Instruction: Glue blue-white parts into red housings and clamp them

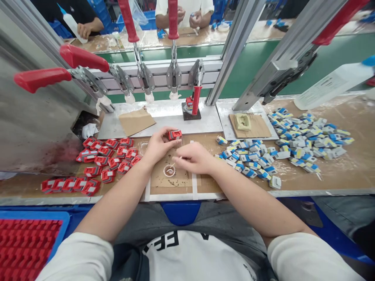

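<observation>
My left hand (pixel 159 146) holds a small red and grey part (pixel 175 135) between thumb and fingers, above the brown work surface. Close beside it on the right, my right hand (pixel 191 158) pinches a thin light stick (pixel 173 164). The stick's lower end reaches into a small round cup (pixel 169 170) with dark contents, just below the hands. Many similar red parts (pixel 101 160) lie to the left of my left hand. On the right is a spread pile of blue, white and yellow parts (pixel 252 158).
Red-handled clamps (pixel 173 19) stand on a metal frame behind my hands; one is lowered onto a red part (pixel 190 104). Cardboard (pixel 136 121) lies on the metal plate. A bottle (pixel 334 84) stands right, a blue crate (pixel 66 226) lower left. Two people sit opposite.
</observation>
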`<state>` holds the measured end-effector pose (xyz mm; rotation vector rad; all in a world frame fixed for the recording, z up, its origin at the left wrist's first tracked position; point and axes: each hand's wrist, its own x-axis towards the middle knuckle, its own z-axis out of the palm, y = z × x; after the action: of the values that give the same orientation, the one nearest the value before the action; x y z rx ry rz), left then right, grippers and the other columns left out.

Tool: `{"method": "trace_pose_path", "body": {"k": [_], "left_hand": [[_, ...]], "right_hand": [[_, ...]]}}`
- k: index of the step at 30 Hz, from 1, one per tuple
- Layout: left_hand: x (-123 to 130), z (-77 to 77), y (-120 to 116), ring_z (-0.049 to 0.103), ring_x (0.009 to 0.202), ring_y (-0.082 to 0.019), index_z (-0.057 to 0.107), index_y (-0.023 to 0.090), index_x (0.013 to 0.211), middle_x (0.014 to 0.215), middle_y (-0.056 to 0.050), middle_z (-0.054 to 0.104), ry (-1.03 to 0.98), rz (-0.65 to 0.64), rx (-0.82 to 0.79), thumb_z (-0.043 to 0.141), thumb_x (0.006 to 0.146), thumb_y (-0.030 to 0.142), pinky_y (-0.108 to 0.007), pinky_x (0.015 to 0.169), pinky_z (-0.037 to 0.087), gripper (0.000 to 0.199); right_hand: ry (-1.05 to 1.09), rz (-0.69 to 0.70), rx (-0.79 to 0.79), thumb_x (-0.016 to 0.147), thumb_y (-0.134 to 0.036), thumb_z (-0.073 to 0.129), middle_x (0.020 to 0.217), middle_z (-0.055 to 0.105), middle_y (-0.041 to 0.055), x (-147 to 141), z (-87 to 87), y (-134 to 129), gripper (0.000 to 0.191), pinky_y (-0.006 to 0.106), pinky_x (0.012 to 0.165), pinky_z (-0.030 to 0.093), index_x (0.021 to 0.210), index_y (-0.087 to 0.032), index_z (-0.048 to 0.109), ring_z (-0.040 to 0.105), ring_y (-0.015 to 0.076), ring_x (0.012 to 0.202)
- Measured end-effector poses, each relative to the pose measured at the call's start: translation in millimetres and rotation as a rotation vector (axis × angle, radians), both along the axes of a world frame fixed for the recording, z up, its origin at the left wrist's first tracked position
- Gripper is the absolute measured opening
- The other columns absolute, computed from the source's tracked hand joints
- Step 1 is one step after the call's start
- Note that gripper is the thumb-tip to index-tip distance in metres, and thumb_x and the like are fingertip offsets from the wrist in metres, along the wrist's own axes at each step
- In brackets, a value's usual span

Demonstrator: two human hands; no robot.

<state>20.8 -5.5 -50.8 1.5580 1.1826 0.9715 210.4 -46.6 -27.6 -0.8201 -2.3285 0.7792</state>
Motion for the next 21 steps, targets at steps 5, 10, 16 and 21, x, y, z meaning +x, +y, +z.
{"method": "trace_pose_path", "body": {"k": [5,10,16,21], "left_hand": [[1,6.0,-2,0.072,0.090,-0.020,0.071,0.017,0.117,0.110,-0.009,0.077,-0.070,-0.014,-0.013,0.087,0.076,0.040,-0.028,0.075,0.058,0.050],[3,9.1,-5,0.060,0.060,-0.011,0.068,0.019,0.119,0.102,-0.007,0.077,-0.108,-0.018,-0.067,0.085,0.080,0.047,-0.023,0.050,0.050,0.051],[6,8.8,-3,0.058,0.059,-0.009,0.068,0.020,0.119,0.109,-0.007,0.075,-0.160,0.006,-0.014,0.085,0.080,0.044,-0.022,0.050,0.050,0.049],[4,5.8,-3,0.058,0.059,-0.009,0.068,0.021,0.118,0.105,-0.004,0.074,-0.142,-0.005,0.036,0.086,0.080,0.044,-0.022,0.052,0.049,0.048]], "right_hand": [[-0.450,-0.003,0.106,0.107,-0.052,0.054,0.079,0.071,0.0073,-8,23.7,-9,0.045,0.033,0.063,0.023,0.079,-0.019,0.065,0.060,0.0197,0.075],[-0.591,-0.755,0.048,0.110,-0.045,0.048,0.104,0.074,0.0131,62,39.6,-5,0.041,0.034,0.066,0.031,0.095,-0.019,0.076,0.067,0.0245,0.090],[-0.782,-0.669,0.083,0.098,-0.039,0.070,0.111,0.071,0.0133,121,18.3,3,0.023,0.035,0.076,0.043,0.102,-0.019,0.080,0.067,0.0288,0.105],[-0.780,-0.572,-0.002,0.092,-0.031,0.072,0.099,0.072,0.0121,106,22.3,17,0.014,0.034,0.074,0.044,0.097,-0.017,0.076,0.066,0.0268,0.096]]}}
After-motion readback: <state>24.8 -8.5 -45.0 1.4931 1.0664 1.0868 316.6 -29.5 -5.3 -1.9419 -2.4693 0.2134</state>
